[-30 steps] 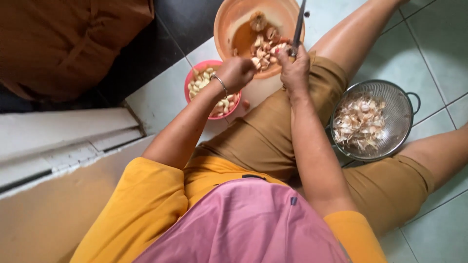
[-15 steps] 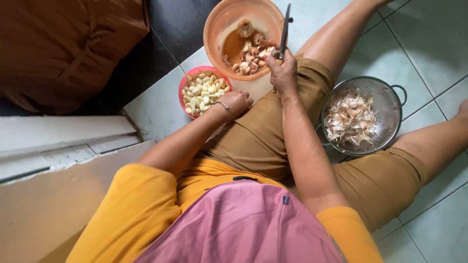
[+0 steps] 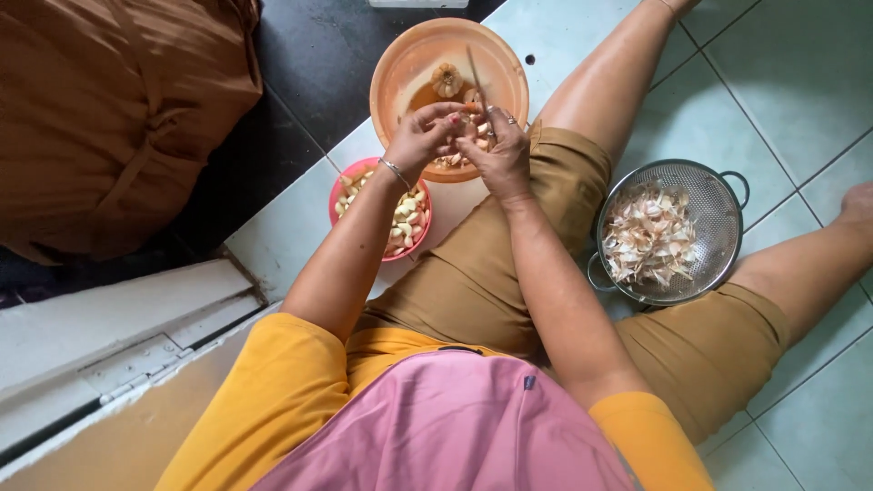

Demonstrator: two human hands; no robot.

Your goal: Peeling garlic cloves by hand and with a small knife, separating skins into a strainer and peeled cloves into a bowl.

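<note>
Garlic clove [image 3: 466, 118], small and pale, sits pinched between the fingertips of both hands, directly over the near rim of the orange basin [image 3: 400, 68]. Its long axis cannot be told, since the fingers cover most of it. Left hand [image 3: 420, 136]: forearm rises from the lower left, wrist bent slightly inward and ringed by a thin bracelet [image 3: 393, 169]; fingers curled and pressed together, tips closed on the clove from its left side. Right hand [image 3: 496, 150]: forearm rises from the lower right across the thigh, back of the hand toward the camera; fingers curled tight around the handle of a knife [image 3: 475, 77], thumb side meeting the clove. The blade runs up and slightly left, away from the fingertips, over the basin's interior. Just beyond the fingertips, inside the basin, lie a whole garlic bulb [image 3: 446, 79] and loose cloves in brownish water. Below the left wrist stands a pink bowl [image 3: 346, 182] of peeled cloves. Well to the right of the right hand, a metal colander [image 3: 718, 195] of papery skins rests on the tiled floor [image 3: 800, 82] between the legs.
</note>
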